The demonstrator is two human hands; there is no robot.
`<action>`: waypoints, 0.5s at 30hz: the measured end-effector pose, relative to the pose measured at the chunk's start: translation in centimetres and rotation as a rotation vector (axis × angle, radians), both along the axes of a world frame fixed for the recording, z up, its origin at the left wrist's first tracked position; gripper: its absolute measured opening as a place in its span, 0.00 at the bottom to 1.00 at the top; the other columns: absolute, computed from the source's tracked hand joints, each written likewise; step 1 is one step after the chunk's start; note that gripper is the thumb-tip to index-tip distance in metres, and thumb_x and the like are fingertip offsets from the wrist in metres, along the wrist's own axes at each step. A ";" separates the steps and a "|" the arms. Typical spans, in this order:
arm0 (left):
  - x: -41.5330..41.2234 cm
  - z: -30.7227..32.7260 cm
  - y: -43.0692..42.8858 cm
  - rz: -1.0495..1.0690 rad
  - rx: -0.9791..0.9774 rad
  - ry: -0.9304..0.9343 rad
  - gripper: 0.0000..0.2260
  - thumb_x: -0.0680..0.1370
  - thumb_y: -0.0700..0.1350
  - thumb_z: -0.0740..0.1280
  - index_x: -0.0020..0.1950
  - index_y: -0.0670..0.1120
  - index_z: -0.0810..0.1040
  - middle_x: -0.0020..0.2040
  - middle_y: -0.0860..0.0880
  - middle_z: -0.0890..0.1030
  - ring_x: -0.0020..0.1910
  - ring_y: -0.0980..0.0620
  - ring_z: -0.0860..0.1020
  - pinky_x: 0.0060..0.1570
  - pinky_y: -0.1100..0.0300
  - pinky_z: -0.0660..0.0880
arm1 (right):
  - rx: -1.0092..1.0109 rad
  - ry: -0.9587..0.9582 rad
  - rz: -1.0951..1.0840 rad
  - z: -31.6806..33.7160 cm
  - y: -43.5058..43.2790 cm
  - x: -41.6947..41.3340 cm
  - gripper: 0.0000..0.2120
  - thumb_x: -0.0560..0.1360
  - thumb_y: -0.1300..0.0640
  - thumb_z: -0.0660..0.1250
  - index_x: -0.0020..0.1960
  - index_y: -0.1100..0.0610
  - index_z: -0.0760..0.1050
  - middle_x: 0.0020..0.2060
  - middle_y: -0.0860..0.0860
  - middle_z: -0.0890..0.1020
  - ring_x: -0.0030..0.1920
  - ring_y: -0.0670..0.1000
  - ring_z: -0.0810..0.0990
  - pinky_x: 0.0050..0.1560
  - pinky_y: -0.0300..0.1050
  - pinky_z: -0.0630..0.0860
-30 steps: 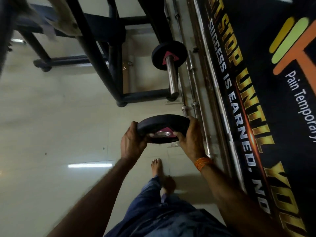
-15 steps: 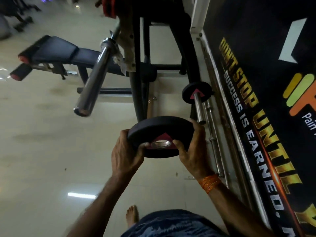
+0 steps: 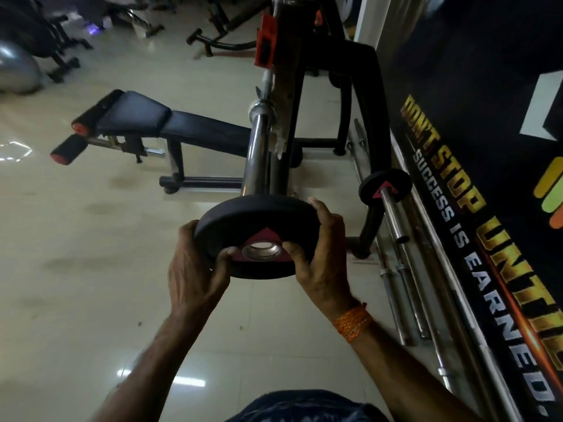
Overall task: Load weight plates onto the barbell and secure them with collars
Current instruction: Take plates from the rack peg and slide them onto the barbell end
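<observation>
Head view: both hands carry a weight plate at the end of the barbell

Head camera looks down past two bare forearms. Far to the left of the hands, a grey exercise ball (image 3: 16,71) sits on the pale tiled floor (image 3: 76,269), and beyond the left hand a black padded bench (image 3: 170,123) with red-tipped foam rollers (image 3: 68,149) stands low.

The left hand (image 3: 195,266) is clamped on the left rim of a black weight plate (image 3: 259,220), thumb on the face beside the pink triangle and steel-lined centre hole. The plate is tilted, its face turned toward the camera. The right hand (image 3: 320,254) grips the opposite rim, fingers curled over the top edge and thumb pressed near the hole; an orange thread band (image 3: 353,322) circles that wrist.

Just beyond the plate, the chrome barbell (image 3: 259,147) sleeve points toward it, its end hidden behind the plate's upper edge; whether they touch cannot be told. The bar rests on a black rack (image 3: 307,95).

To the right of the right hand, a second plate (image 3: 385,187) hangs on a storage peg, spare bars (image 3: 405,287) lie on the floor, and a dark wall banner (image 3: 475,208) carries gold lettering.
</observation>
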State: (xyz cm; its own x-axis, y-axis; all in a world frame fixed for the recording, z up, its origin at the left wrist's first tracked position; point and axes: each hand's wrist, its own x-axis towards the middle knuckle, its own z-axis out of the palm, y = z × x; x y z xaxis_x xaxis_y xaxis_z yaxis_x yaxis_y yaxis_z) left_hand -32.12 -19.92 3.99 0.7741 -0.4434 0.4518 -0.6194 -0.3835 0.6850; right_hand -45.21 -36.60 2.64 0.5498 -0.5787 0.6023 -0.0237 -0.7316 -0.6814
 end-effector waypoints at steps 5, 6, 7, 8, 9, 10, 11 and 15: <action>3.1 0.7 0.1 -0.015 -0.003 0.045 0.38 0.71 0.75 0.59 0.64 0.44 0.67 0.51 0.46 0.80 0.42 0.49 0.78 0.35 0.70 0.64 | -0.016 -0.007 -0.005 0.4 0.5 3.3 0.36 0.75 0.49 0.71 0.78 0.50 0.57 0.64 0.51 0.67 0.61 0.54 0.74 0.53 0.51 0.80; 3.6 0.8 -0.1 -0.028 0.005 0.045 0.36 0.71 0.74 0.59 0.64 0.45 0.67 0.51 0.46 0.80 0.43 0.49 0.78 0.36 0.71 0.64 | -0.018 -0.010 -0.010 0.4 0.4 3.6 0.37 0.75 0.50 0.72 0.78 0.50 0.57 0.65 0.50 0.67 0.62 0.54 0.74 0.53 0.52 0.80; 4.1 0.7 -0.2 -0.037 0.016 0.044 0.34 0.72 0.71 0.61 0.64 0.45 0.67 0.52 0.46 0.80 0.43 0.50 0.78 0.36 0.71 0.64 | -0.017 -0.012 -0.018 0.4 0.3 3.8 0.37 0.75 0.51 0.73 0.78 0.50 0.57 0.64 0.49 0.67 0.61 0.54 0.74 0.53 0.53 0.80; 4.6 0.6 -0.4 -0.045 0.026 0.043 0.32 0.72 0.68 0.62 0.65 0.45 0.67 0.52 0.45 0.81 0.43 0.50 0.78 0.36 0.70 0.65 | -0.015 -0.013 -0.031 0.4 0.3 4.0 0.37 0.74 0.51 0.73 0.78 0.50 0.58 0.64 0.49 0.67 0.61 0.53 0.74 0.53 0.53 0.80; 5.0 0.5 -0.6 -0.054 0.033 0.045 0.31 0.72 0.67 0.62 0.65 0.45 0.67 0.52 0.44 0.81 0.44 0.49 0.79 0.37 0.68 0.67 | -0.014 -0.013 -0.044 0.4 0.2 4.2 0.37 0.74 0.51 0.73 0.77 0.50 0.58 0.63 0.48 0.67 0.61 0.53 0.73 0.53 0.52 0.80; 5.4 0.4 -0.9 -0.062 0.036 0.051 0.31 0.72 0.66 0.62 0.65 0.45 0.67 0.53 0.44 0.81 0.45 0.48 0.79 0.38 0.65 0.69 | -0.011 -0.010 -0.055 0.4 0.1 4.4 0.37 0.74 0.50 0.72 0.77 0.50 0.58 0.63 0.48 0.67 0.61 0.52 0.73 0.53 0.52 0.80; 5.8 0.3 -1.2 -0.069 0.037 0.059 0.31 0.72 0.66 0.63 0.65 0.45 0.67 0.54 0.44 0.81 0.46 0.47 0.80 0.39 0.61 0.71 | -0.009 -0.007 -0.062 0.5 -0.1 4.6 0.37 0.74 0.50 0.72 0.77 0.50 0.58 0.64 0.48 0.66 0.62 0.53 0.73 0.54 0.51 0.81; 7.2 0.7 -2.8 -0.088 0.004 0.029 0.32 0.74 0.67 0.63 0.69 0.45 0.67 0.57 0.45 0.80 0.50 0.50 0.79 0.43 0.54 0.78 | -0.001 0.011 -0.092 0.4 -1.4 6.2 0.36 0.75 0.50 0.72 0.77 0.50 0.58 0.64 0.48 0.66 0.63 0.52 0.73 0.56 0.43 0.79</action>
State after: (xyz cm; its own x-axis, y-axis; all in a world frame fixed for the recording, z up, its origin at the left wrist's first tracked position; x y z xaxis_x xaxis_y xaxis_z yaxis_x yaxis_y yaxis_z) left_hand -24.87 -22.73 4.66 0.7447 -0.5122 0.4279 -0.6310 -0.3314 0.7014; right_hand -38.98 -37.99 3.09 0.5010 -0.6263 0.5973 -0.0983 -0.7268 -0.6798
